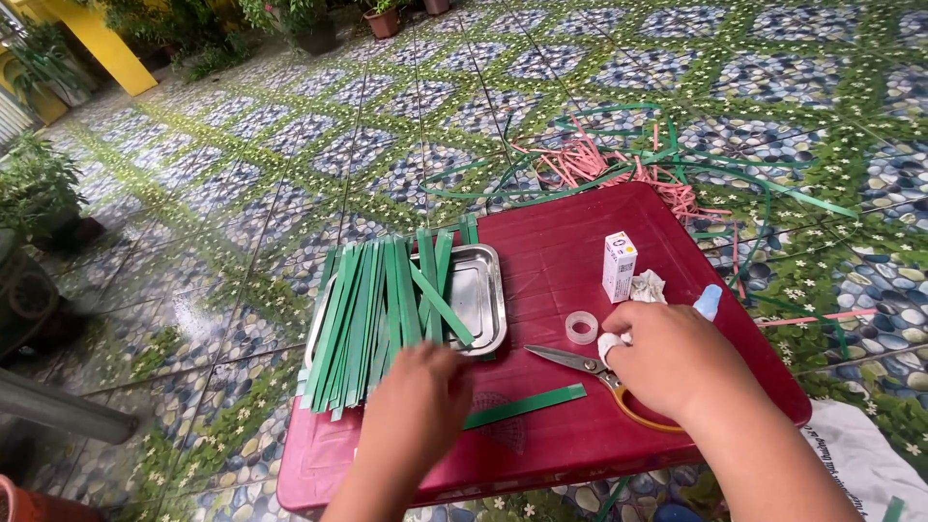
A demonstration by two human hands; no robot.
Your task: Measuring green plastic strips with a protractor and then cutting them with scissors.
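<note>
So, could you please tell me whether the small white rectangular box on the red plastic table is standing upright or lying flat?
Upright: the small white rectangular box stands on its short end on the red plastic table, taller than wide.

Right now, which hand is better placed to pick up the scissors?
Right. The right hand already rests over the handles of the scissors on the red table. The left hand is across at the green strips on the metal tray.

One small upright box [619,266], white with purple and orange markings, stands on the red counter [561,251] toward two o'clock, just beside a crumpled white wrapper [648,286].
</note>
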